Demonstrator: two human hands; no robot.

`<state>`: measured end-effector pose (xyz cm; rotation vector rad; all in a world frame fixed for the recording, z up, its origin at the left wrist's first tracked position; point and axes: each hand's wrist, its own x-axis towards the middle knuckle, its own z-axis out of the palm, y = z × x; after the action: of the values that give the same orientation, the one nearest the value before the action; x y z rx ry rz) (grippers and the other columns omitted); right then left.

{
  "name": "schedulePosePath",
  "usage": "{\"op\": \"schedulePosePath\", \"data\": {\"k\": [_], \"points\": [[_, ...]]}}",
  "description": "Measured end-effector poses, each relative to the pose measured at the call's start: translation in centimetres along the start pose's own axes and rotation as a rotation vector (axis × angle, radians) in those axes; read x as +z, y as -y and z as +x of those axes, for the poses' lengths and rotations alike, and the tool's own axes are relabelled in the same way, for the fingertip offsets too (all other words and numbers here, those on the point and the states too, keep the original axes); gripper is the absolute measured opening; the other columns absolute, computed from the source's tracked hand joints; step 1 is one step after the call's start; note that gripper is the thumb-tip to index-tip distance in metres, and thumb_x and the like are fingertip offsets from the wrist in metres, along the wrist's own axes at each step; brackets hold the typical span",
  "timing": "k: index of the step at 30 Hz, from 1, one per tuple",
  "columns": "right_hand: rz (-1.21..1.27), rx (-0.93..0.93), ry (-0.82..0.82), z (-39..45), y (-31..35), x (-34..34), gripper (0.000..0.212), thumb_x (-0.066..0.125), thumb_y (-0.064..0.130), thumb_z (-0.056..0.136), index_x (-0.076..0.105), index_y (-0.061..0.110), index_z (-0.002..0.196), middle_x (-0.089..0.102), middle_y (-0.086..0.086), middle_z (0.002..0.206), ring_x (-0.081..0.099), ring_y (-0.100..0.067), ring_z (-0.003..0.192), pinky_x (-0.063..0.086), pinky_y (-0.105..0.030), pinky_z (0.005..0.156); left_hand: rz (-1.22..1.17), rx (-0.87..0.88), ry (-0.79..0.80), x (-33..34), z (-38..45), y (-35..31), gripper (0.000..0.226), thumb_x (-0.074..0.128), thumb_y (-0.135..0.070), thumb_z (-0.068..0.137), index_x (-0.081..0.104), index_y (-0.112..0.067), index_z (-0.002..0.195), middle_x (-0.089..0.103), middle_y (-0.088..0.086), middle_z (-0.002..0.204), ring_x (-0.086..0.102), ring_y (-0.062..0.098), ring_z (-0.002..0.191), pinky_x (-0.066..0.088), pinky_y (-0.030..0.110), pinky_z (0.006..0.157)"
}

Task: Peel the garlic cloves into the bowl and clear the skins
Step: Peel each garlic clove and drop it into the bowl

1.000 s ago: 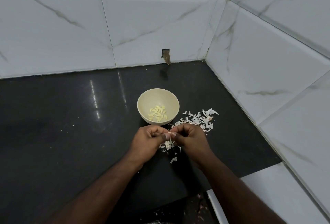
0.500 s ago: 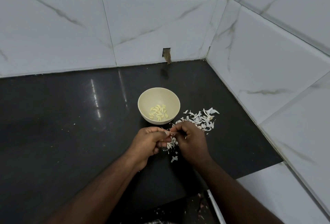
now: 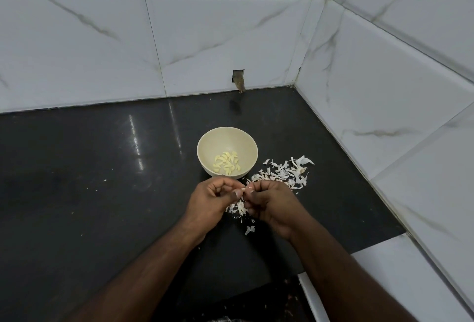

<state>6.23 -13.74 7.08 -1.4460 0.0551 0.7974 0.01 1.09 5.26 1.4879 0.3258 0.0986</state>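
Just below the centre of the frame, the left hand (image 3: 210, 199) and the right hand (image 3: 272, 202) meet fingertip to fingertip, both with fingers curled in. Between them they pinch a small garlic clove (image 3: 245, 189), only a pale sliver of which shows, so how much skin is left on it cannot be told. The cream bowl (image 3: 205, 152) sits just above the hands on the black counter (image 3: 89, 193), with a small heap of peeled cloves (image 3: 227, 163) in its bottom.

The likely slip is the clove itself: it is tiny and probably slick once bare, and a hard pinch could shoot it onto the counter rather than into the bowl. Skin flakes could also cling to the fingers and drop in with the clove (the bowl sits very near).

Loose skins (image 3: 284, 174) lie scattered to the right of the bowl, with more skin scraps (image 3: 239, 210) under and just below the hands; these remain to be cleared. White tiled walls (image 3: 230, 39) close in the upper frame and right side, and a small wall opening (image 3: 238, 79) shows above the bowl. Nothing lies between the hands and the bowl.
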Motion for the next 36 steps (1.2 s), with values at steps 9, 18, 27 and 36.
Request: {"op": "schedulePosePath", "data": {"k": [9,18,27,36], "points": [[0.039,-0.028,-0.012,0.0,0.2,-0.2,0.010,0.058,0.000,0.096,0.062,0.003,0.087,0.065,-0.011,0.074,0.061,-0.015,0.062,0.052,-0.025,0.058,-0.114,-0.101,0.033,0.0,0.1,0.3,0.017,0.071,-0.003,0.089,0.075,-0.019,0.089,0.067,0.003,0.076,0.060,0.008,0.068,0.040,0.024,0.055],[-0.221,-0.326,-0.122,-0.1,0.1,-0.4,0.020,0.073,-0.008,0.082,0.068,0.001,0.099,0.072,-0.018,0.084,0.067,-0.018,0.073,0.056,-0.028,0.070,-0.149,-0.162,0.010,0.1,0.3,0.2,0.011,0.071,-0.004,0.089,0.076,-0.011,0.096,0.068,0.001,0.074,0.059,0.008,0.067,0.041,0.022,0.057],[-0.310,-0.449,-0.118,0.1,-0.8,0.0,0.027,0.074,-0.002,0.084,0.076,0.017,0.103,0.075,-0.007,0.087,0.070,-0.015,0.081,0.058,-0.031,0.080,-0.292,-0.200,-0.025,0.1,0.4,0.2,0.023,0.072,0.003,0.085,0.072,-0.005,0.107,0.070,0.011,0.083,0.060,0.014,0.069,0.042,0.019,0.054],[-0.304,-0.413,-0.078,-0.2,-0.5,-0.1,0.016,0.071,-0.005,0.085,0.076,0.007,0.095,0.075,-0.002,0.080,0.068,-0.007,0.073,0.051,-0.020,0.068,-0.141,-0.167,-0.035,0.0,0.3,0.2,0.009,0.075,-0.004,0.086,0.074,-0.004,0.094,0.068,0.008,0.075,0.058,0.011,0.066,0.043,0.020,0.054]]}}
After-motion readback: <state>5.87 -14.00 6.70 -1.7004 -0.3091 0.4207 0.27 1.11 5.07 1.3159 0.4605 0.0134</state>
